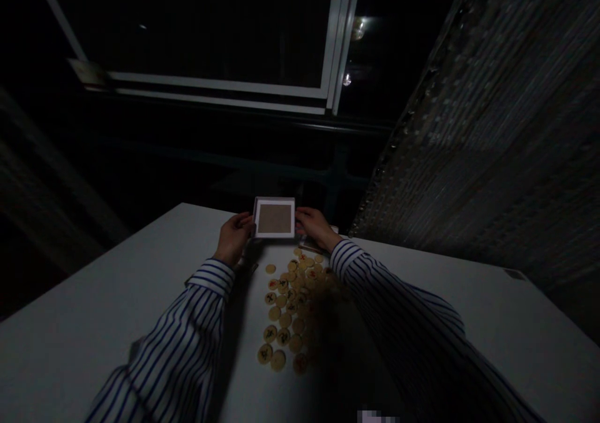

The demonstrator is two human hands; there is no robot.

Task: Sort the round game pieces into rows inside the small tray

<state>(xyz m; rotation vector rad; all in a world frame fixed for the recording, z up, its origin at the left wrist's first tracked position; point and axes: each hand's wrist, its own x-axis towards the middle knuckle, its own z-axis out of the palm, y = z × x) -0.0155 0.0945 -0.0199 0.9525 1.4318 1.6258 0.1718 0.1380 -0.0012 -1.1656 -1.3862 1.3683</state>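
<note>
Both hands hold a shallow box or box lid (274, 218), white-rimmed with a brownish-grey inner panel, tilted so its inside faces me. My left hand (234, 237) grips its left side, and my right hand (316, 226) grips the right side with fingers closed at the edge. Below it, many round wooden xiangqi pieces (283, 336) lie scattered on the white table, some with black or red characters and some blank side up. Shadow from my right arm darkens the pieces on the right.
The white table (154, 273) reaches out to both sides. A small item (309, 243) lies partly hidden beneath my right hand. At the table's right is a dark flat object (514, 274). A beaded curtain (469, 129) hangs at right; a window frame (215, 85) stands behind.
</note>
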